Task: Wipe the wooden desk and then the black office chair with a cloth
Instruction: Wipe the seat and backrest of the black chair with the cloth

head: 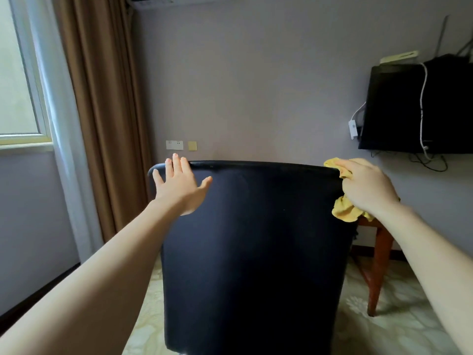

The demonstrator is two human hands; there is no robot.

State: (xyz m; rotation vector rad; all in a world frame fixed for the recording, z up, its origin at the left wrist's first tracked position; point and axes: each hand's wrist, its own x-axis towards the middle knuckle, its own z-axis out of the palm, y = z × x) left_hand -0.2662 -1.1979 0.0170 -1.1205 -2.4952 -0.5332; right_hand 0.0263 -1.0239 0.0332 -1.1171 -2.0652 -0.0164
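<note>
Both hands reach forward to the top of the black office chair (256, 252). Its backrest stands upright straight ahead, with the top edge running left to right between them. The left hand (179, 187) lies flat and spread on the upper left corner, fingertips over the rim, holding nothing. The right hand (366, 185) curls over a bunched yellow cloth (344, 210) at the upper right corner, so it is the one placed to wipe. The stroke would likely run leftward along the rim or down the back panel while the left hand steadies the chair.

A pale wall (256, 73) fills the background, with a brown curtain (102, 111) and a window (15, 73) to the left. A dark screen (409, 106) hangs at right. Below it, just beyond the chair's right edge, one reddish leg of the wooden bench (378, 262) stands on a patterned floor (396, 324). Small wall sockets (174, 145) sit above the chair.
</note>
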